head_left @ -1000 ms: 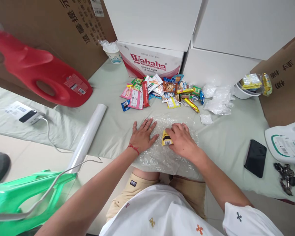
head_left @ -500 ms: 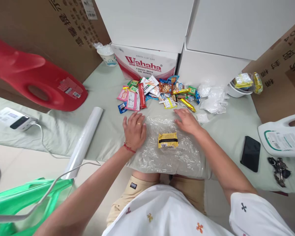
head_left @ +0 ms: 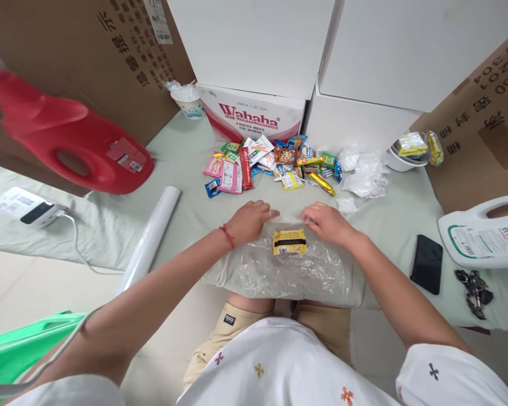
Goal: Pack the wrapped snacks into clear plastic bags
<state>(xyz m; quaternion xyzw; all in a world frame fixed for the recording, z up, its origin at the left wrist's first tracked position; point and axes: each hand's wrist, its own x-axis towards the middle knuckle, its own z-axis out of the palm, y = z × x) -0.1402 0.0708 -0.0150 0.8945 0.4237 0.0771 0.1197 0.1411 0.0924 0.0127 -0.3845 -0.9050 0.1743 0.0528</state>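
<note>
Clear film [head_left: 279,277] is being pinched at its far edge | by left hand [head_left: 251,220], fingers clamped on it | by right hand [head_left: 329,222], likewise | yellow packet [head_left: 289,242] is being borne on the film near that edge

Packet [head_left: 289,242] on film [head_left: 279,279] | snack pile [head_left: 285,157] behind film | carton [head_left: 252,117] behind pile | cup [head_left: 191,107] left of carton | roll [head_left: 150,238] left of film | phone [head_left: 427,264] right of film | keys [head_left: 474,292] right of phone

A narrow strip of bare cloth [head_left: 288,201] lies ahead of the fingers [head_left: 310,213]; snack pile [head_left: 285,155] blocks beyond, height unclear
</note>
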